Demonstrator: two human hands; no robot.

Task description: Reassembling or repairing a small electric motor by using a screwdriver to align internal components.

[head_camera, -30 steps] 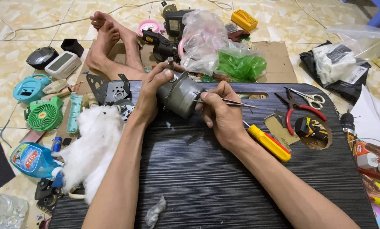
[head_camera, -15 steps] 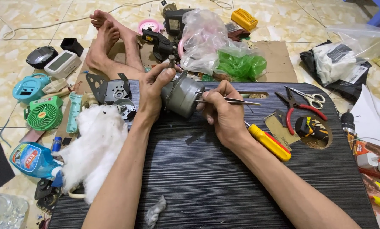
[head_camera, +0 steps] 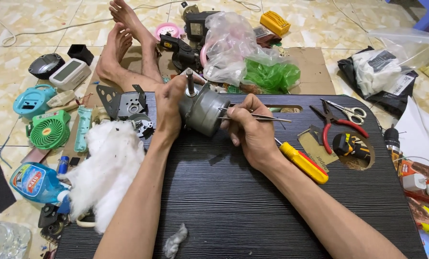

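A grey cylindrical motor [head_camera: 206, 109] with a metal shaft sticking up stands tilted on a black board [head_camera: 253, 201]. My left hand [head_camera: 169, 105] grips its left side. My right hand [head_camera: 250, 129] sits at its right side and holds thin metal tweezers [head_camera: 260, 116], their ends pointing right over the board. A yellow-handled screwdriver [head_camera: 304, 163] lies just beside my right wrist.
Red pliers [head_camera: 330, 125], scissors [head_camera: 349, 111] and a small tape measure [head_camera: 348, 145] lie at the board's right. White cotton wool [head_camera: 106, 165], a green mini fan [head_camera: 49, 129], a metal bracket [head_camera: 123, 103] and a blue bottle [head_camera: 34, 181] are left. Plastic bags [head_camera: 238, 48] and my bare feet [head_camera: 123, 52] lie beyond.
The motor has been tipped more upright between my hands, its shaft now pointing up. My left hand shifted its grip around the motor; the right hand with the tweezers stayed close.
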